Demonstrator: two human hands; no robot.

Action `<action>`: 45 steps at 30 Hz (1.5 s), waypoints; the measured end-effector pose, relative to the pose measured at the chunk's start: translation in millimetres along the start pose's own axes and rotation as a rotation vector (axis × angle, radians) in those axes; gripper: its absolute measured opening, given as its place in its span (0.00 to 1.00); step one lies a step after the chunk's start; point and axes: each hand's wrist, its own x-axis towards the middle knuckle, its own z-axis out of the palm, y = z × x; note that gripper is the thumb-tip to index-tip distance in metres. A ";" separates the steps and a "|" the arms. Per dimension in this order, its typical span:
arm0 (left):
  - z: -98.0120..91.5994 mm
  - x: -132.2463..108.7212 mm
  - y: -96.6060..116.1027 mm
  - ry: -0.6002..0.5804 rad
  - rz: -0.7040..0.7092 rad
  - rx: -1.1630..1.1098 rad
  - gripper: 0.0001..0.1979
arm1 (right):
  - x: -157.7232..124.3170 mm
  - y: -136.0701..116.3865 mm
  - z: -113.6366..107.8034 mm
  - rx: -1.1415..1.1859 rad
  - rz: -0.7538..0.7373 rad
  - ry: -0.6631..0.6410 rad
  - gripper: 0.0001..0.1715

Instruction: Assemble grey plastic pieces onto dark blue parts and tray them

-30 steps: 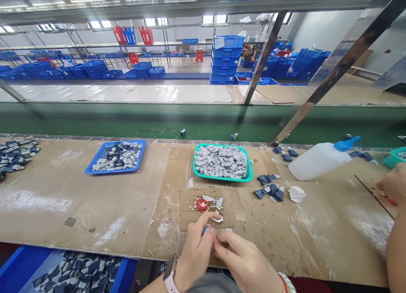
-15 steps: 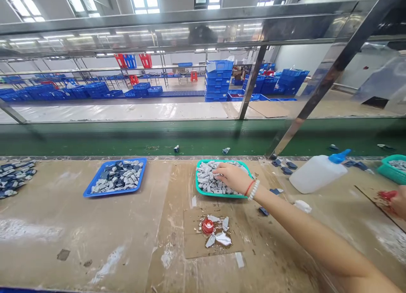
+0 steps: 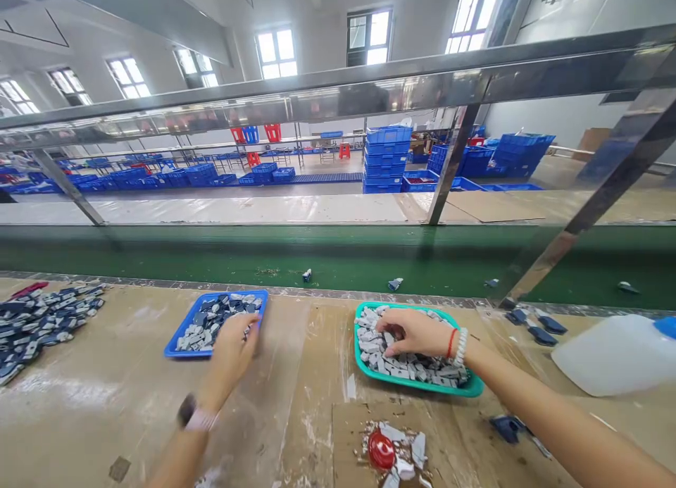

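My right hand (image 3: 417, 331) reaches into a green tray (image 3: 475, 388) heaped with small light-grey pieces (image 3: 406, 367). Its thumb and forefinger are curved and apart among the pieces; none is plainly gripped. Over the near right corner of a blue tray (image 3: 172, 348) is my left hand (image 3: 235, 347), slightly blurred, its fingers bent together. What they pinch, if anything, is too small to make out. Mixed dark-blue and grey pieces (image 3: 208, 319) fill that tray. Below the green tray, a round red blob (image 3: 381, 451) and loose grey pieces (image 3: 418, 449) lie on a cardboard sheet (image 3: 346, 432).
Blue-and-grey pieces (image 3: 50, 322) are piled at the left. To the right lies a white plastic bottle (image 3: 607, 358) with a blue cap, near several dark-blue pieces (image 3: 541, 335). A green conveyor belt (image 3: 184, 255) runs behind, under a metal frame (image 3: 448, 167).
My left hand has come into view over the blue tray. My right hand is still at the green tray, its thumb and forefinger now visibly apart. The whole view has shifted.
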 end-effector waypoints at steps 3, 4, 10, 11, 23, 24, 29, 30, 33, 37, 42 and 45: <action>42.3 77.8 2.5 -0.237 0.115 0.136 0.16 | -2.7 1.0 1.3 -0.003 0.004 0.030 0.18; 55.7 103.1 3.1 -0.308 0.132 0.180 0.17 | -3.4 2.0 2.9 -0.009 0.014 0.042 0.19; 94.7 191.5 -3.3 -0.574 0.148 0.338 0.17 | -7.3 8.8 14.8 -0.040 0.066 0.105 0.20; 95.3 197.2 -4.8 -0.588 0.131 0.358 0.17 | -7.8 9.1 15.5 -0.039 0.069 0.113 0.20; 48.3 207.2 -6.1 -0.411 -0.066 0.518 0.17 | -84.2 -20.2 -1.8 0.286 0.161 0.385 0.15; 41.2 200.0 -4.0 -0.378 -0.062 0.509 0.18 | -98.8 -28.0 4.3 0.355 0.153 0.382 0.14; -7.4 133.5 12.6 -0.177 -0.059 0.459 0.22 | -154.8 -67.6 58.9 0.379 0.169 0.309 0.11; -19.0 114.6 16.1 -0.138 -0.073 0.461 0.25 | -160.7 -73.0 70.9 0.360 0.199 0.319 0.11; -48.8 50.3 26.9 0.041 -0.044 0.364 0.30 | -167.6 -82.4 100.6 0.297 0.275 0.384 0.11; -57.3 -44.7 53.9 0.123 -0.015 -0.248 0.24 | -163.8 -86.7 124.5 0.171 0.249 0.481 0.13; -20.8 -145.7 117.1 -0.205 -0.398 -1.062 0.18 | -166.5 -90.7 134.4 0.022 0.161 0.480 0.17; -0.3 -175.4 149.0 -0.279 -0.387 -1.238 0.14 | -173.6 -91.8 127.7 0.049 0.123 0.503 0.18</action>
